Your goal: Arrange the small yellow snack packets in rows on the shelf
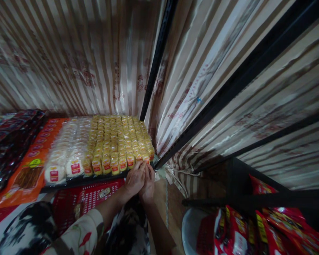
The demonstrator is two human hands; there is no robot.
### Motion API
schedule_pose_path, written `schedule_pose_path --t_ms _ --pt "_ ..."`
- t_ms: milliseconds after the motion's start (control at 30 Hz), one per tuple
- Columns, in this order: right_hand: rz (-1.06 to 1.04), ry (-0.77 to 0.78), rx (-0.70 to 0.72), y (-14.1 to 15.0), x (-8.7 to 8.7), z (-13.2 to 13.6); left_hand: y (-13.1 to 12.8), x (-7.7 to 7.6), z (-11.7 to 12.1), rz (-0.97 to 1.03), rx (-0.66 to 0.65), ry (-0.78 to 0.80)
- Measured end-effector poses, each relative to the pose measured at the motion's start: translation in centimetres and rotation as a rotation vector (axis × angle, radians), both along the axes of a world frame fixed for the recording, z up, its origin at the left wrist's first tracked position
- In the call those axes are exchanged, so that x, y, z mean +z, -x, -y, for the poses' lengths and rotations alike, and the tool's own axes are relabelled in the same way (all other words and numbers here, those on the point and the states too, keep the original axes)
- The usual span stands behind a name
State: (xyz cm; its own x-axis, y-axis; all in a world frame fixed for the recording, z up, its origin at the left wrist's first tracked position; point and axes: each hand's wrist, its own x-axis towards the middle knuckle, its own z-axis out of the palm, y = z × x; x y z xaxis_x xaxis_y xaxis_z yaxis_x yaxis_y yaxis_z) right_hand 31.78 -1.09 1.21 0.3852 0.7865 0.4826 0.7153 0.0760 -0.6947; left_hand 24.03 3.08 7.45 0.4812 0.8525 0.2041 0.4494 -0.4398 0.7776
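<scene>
My left hand (135,179) and my right hand (148,185) are side by side at the front right corner of a block of small yellow wrapped snack packs (115,136). The fingers of both hands are bent and pressed around a yellow snack pack (146,159) in the front row; my hands hide most of its lower part. The yellow packs stand in tight rows, with red labels facing me. To their left are rows of white round wrapped cakes (75,166), also with red labels.
An orange snack bag (32,164) and dark shiny packs (12,145) lie on the shelf at left. A red basket (95,198) sits under the shelf. Black posts (202,109) and striped curtains (114,56) stand behind. At lower right are red bags (238,226) and a pale tub (188,226).
</scene>
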Motion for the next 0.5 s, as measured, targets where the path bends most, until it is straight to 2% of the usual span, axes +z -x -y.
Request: schedule_pose_path --t_ms 133,267,367,433,500 --pt "-0.038 -0.033 0.003 1.5 0.5 1.3 1.8 0.2 1.4 0.0 -0.02 -0.027" --pt "-0.115 0.074 0.095 4.9 0.1 3.6 5.9 -1.2 4.1 0.047 0.067 0.019" --pt "-0.152 0.192 0.201 7.7 -0.4 4.5 9.6 -3.5 5.8 0.049 0.178 0.12" --pt "-0.158 0.28 0.285 9.3 -0.6 4.1 12.0 -5.7 6.3 0.054 0.264 0.221" --pt "-0.149 0.412 0.356 10.8 -0.6 3.1 14.0 -8.0 6.3 0.095 0.409 0.36"
